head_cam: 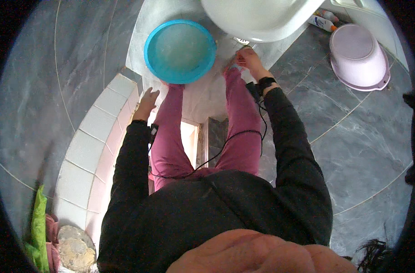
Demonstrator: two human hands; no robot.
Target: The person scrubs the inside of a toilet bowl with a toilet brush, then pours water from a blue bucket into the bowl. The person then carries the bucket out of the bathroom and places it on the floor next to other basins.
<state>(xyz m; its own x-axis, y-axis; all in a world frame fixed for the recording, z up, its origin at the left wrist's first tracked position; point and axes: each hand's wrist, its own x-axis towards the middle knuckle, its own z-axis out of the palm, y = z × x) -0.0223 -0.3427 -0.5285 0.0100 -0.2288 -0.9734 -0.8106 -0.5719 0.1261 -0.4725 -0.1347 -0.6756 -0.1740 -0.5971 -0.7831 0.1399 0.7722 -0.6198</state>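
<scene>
My right hand (251,62) reaches down beside my right foot, near a round floor drain cover (242,40). Its fingers are bent and blurred, so I cannot tell whether they grip anything. My left hand (147,105) hangs beside my left shin with fingers apart, holding nothing. A blue plastic basin (180,80) stands on the floor in front of my left foot, with cloudy liquid (181,47) in it. Black straps circle both wrists, and a black cable (224,145) runs across my thighs.
A white washbasin (262,20) overhangs the floor ahead. An upturned lilac tub (356,58) and a white bottle (320,23) are at the right. A tiled ledge (88,146) runs along my left. Green cloth (40,218) and a rough stone-like lump (76,249) are at lower left.
</scene>
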